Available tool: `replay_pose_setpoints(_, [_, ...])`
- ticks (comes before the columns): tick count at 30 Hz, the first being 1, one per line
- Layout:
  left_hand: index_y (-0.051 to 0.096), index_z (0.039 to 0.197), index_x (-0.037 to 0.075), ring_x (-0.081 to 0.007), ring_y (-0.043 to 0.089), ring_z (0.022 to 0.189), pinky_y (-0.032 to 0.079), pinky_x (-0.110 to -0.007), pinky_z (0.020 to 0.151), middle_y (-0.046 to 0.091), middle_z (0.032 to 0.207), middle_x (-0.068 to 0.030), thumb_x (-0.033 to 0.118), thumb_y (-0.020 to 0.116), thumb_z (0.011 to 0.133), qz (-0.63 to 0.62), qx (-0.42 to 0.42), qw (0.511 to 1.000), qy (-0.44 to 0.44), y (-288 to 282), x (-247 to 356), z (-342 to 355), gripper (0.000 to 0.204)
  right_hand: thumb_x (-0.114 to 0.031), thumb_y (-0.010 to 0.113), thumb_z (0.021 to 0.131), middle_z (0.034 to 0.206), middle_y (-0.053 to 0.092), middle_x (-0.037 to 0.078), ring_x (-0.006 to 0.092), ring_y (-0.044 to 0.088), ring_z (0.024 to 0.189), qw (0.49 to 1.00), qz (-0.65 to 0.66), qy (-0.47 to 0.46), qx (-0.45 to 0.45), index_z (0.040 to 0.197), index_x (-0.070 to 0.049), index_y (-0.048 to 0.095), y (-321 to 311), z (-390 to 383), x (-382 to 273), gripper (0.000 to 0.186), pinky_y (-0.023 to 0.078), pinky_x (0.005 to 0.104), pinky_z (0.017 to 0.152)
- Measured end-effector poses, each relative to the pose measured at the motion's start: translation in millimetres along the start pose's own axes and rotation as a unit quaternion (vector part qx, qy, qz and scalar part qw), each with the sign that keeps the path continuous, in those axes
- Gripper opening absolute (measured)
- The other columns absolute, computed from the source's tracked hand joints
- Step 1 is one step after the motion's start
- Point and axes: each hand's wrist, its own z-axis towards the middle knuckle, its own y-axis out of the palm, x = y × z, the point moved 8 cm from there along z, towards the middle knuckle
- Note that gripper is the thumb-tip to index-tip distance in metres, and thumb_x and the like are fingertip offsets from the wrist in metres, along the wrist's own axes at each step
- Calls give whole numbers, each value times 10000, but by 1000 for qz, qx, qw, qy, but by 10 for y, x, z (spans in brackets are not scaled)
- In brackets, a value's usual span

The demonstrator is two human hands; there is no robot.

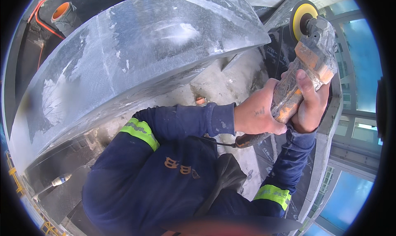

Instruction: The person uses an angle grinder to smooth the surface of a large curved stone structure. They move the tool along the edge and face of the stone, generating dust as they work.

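So I've got both hands on an angle grinder [310, 56], body all dusty orange and grey. The left hand [256, 108] is wrapped around it from the left side, and the right hand [311, 106] is gripping it from the right, just beside the other one. Above both hands sits the head, with a yellow-faced disc [296, 23] tilted up on its edge (from my end, it looks clear of the slab's corner). That curved grey slab [165, 42] fills the space up and left of the left hand, with pale dusty patches on it. Below the left hand I can see the grinder's tail and a dark cord [218, 143] running left toward the jacket. There's also a small orange piece [200, 100] to the left of that hand, past the cuff.
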Motion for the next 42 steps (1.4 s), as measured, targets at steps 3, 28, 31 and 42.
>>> replay_pose_setpoints(3, [411, 1294, -32, -230, 592, 1104, 490, -372, 945, 576, 1178, -150, 67, 839, 685, -184, -14, 983, -13, 12, 37, 158, 751, -291, 776, 811, 1181, 612, 153, 237, 623, 1015, 989, -142, -50, -15, 1340, 35, 466, 127, 27, -281, 694, 491, 359, 920])
replay_pose_setpoints(28, [294, 1427, 18, -186, 582, 1108, 513, -357, 907, 536, 1229, -105, -68, 681, 734, -436, -3, 897, -76, 565, 7, -359, 798, -401, 918, 672, 1411, 473, 210, 312, 511, 1288, 984, -87, 90, -126, 1542, 26, 177, 280, -413, -263, 1220, 419, 429, 1089])
replay_pose_setpoints(31, [282, 1428, 22, -176, 594, 1079, 525, -347, 871, 540, 1212, -97, -78, 670, 742, -454, 10, 888, -70, 511, 31, -411, 794, -417, 926, 674, 1410, 473, 223, 318, 522, 1279, 982, -105, 79, -137, 1544, 22, 164, 355, -426, -268, 1238, 426, 431, 1085])
replay_pose_setpoints(42, [316, 1447, -7, -196, 617, 1139, 517, -368, 968, 581, 1232, -103, -84, 646, 803, -484, 38, 864, -132, 147, 250, -685, 728, -269, 838, 711, 1288, 570, 189, 290, 569, 1197, 963, -167, 128, -169, 1511, -32, 266, 798, -391, -302, 1011, 447, 387, 1042])
